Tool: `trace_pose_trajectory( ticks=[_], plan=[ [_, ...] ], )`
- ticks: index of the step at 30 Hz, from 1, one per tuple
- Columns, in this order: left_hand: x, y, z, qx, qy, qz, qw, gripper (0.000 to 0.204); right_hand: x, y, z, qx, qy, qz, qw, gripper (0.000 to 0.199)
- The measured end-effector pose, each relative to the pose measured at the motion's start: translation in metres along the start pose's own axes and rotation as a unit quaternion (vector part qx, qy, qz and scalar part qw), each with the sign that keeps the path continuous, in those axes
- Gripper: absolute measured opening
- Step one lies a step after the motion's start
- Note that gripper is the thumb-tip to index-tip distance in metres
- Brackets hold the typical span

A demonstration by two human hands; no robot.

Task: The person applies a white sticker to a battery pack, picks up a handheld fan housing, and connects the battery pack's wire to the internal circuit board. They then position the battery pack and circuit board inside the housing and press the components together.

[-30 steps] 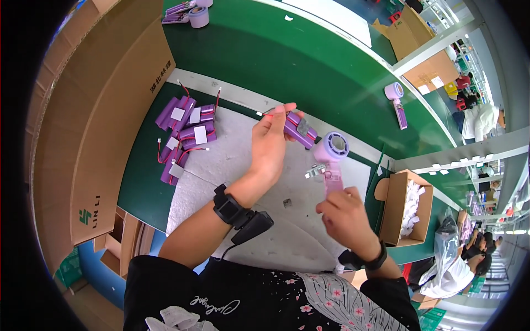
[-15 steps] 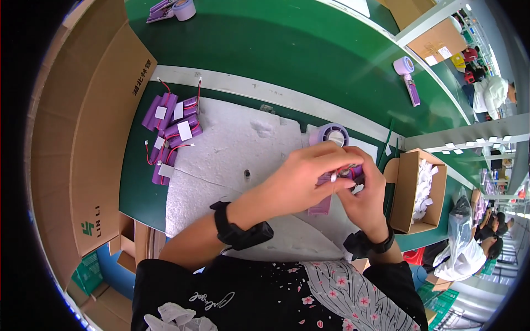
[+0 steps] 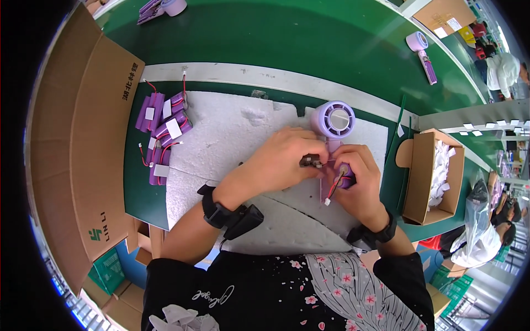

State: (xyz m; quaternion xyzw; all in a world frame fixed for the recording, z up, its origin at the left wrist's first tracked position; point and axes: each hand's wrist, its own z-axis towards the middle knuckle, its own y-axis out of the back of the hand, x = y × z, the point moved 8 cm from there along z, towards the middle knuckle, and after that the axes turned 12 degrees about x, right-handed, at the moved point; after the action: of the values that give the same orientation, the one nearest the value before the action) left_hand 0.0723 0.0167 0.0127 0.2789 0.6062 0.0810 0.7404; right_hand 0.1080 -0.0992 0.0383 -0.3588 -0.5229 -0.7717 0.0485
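Head view gives us dark lettering and a green logo on the tall cardboard box [image 3: 110,127] at the left, and white script across our black shirt [image 3: 187,276]. White labels, with no print we can make out, sit on the purple battery packs [image 3: 172,128] heaped at the left of the desk [image 3: 141,201].

Our lilac fan [image 3: 333,119] lies on the white foam sheet [image 3: 221,124], its round head at the far side and its handle [image 3: 324,190] toward us, partly hidden by both hands. The frame's upper edge cuts off another fan [image 3: 174,5] at the far left.

Our left hand [image 3: 279,157] comes in from the near left, palm down, its fingers pinched narrowly on a small dark part [image 3: 310,160] beside the handle; we cannot tell how that part is attached. Our right hand [image 3: 360,179] bends inward from the near right, fingers curled around a purple battery pack [image 3: 346,176] just right of the handle. Red and black wires [image 3: 333,190] hang from its near end to a white connector [image 3: 327,202].
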Motion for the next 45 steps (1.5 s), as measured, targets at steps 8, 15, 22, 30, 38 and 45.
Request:
trace_pose_trajectory(
  ticks=[8, 15, 22, 30, 38, 45],
  plan=[
    [0.004, -0.001, -0.005, -0.005, 0.042, -0.139, 0.989, 0.025, 0.003, -0.001, -0.001, 0.008, 0.027, 0.015, 1.000, 0.032],
    [-0.004, 0.005, -0.010, -0.023, 0.014, -0.093, 0.995, 0.023, 0.009, 0.000, 0.002, 0.056, 0.031, -0.008, 0.998, 0.031],
    [-0.004, 0.009, -0.017, -0.089, 0.002, -0.058, 0.994, 0.019, 0.010, 0.000, 0.001, 0.056, 0.035, -0.024, 0.998, 0.029],
    [-0.006, 0.003, -0.013, -0.031, 0.047, -0.110, 0.992, 0.020, 0.010, 0.001, 0.001, 0.051, 0.042, -0.011, 0.998, 0.030],
    [-0.009, 0.005, -0.012, -0.086, -0.001, -0.133, 0.987, 0.019, 0.005, 0.000, 0.001, 0.041, 0.013, -0.009, 0.999, 0.030],
    [-0.003, 0.003, -0.011, -0.068, 0.025, -0.193, 0.978, 0.018, 0.007, 0.008, -0.001, -0.015, 0.042, 0.032, 0.999, 0.035]
  ],
)
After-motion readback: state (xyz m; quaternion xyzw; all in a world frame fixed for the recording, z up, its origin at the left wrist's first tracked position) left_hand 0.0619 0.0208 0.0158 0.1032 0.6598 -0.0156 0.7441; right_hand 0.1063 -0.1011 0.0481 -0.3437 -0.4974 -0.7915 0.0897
